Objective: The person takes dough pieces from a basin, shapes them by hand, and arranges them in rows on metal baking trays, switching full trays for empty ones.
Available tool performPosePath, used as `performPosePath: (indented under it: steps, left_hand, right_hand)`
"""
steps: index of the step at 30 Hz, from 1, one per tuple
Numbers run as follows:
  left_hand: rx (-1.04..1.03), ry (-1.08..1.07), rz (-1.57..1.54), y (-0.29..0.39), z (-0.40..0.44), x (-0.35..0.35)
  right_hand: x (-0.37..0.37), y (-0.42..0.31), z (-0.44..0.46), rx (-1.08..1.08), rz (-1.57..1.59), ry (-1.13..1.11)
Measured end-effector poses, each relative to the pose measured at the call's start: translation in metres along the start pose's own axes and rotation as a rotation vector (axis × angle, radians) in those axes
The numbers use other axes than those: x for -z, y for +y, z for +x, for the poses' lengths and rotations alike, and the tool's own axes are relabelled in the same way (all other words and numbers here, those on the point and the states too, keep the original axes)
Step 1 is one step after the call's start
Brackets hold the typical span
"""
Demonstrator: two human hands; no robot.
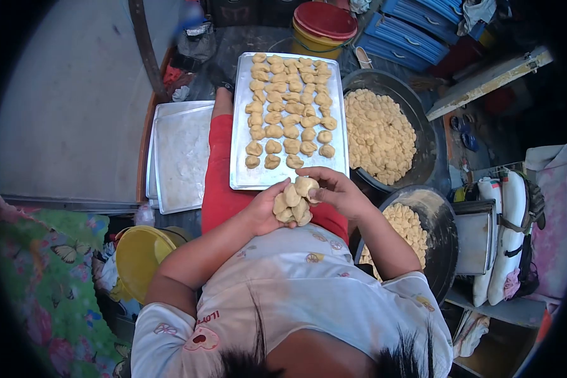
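My left hand (260, 209) is cupped around a small heap of dough pieces (288, 203), held close to my belly. With bent fingers my right hand (341, 194) grips one dough piece (305, 186) at the top right of that heap. Just beyond both hands a metal tray (242, 177) rests on my lap. Rows of lumpy, pale yellow dough pieces (291, 108) cover most of it, while its near edge is bare metal. The palm side of my left hand is hidden under the heap.
On the right stand a large dark basin (427, 123) and a second dark basin (445, 242), both holding many dough pieces. Metal trays (183, 157) lie at the left, near a yellow bucket (142, 261). A red basin (325, 21) sits on another yellow bucket (315, 48) at the back.
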State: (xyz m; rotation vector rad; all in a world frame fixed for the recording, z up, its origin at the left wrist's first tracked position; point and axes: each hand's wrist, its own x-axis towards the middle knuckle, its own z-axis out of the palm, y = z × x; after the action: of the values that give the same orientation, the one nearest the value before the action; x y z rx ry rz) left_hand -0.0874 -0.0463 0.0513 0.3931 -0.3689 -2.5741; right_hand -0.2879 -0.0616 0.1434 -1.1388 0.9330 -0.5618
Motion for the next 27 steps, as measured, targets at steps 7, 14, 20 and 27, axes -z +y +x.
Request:
performPosePath:
  steps: [7, 14, 20, 27]
  left_hand:
    - [-0.053, 0.056, 0.18, 0.0, -0.003, 0.001]
    - [-0.071, 0.092, 0.011, 0.0, -0.002, 0.009]
    - [-0.097, 0.196, -0.073, 0.005, 0.001, 0.008]
    - [-0.091, 0.186, -0.049, -0.002, 0.006, 0.015]
  right_hand:
    - [0.02, 0.04, 0.009, 0.309, -0.288, -0.038]
    - [0.048, 0.073, 0.044, 0.483, -0.386, 0.514]
    - [0.052, 0.114, 0.057, 0.525, -1.177, 0.477]
    - [0.028, 0.067, 0.048, 0.51, -1.142, 0.452]
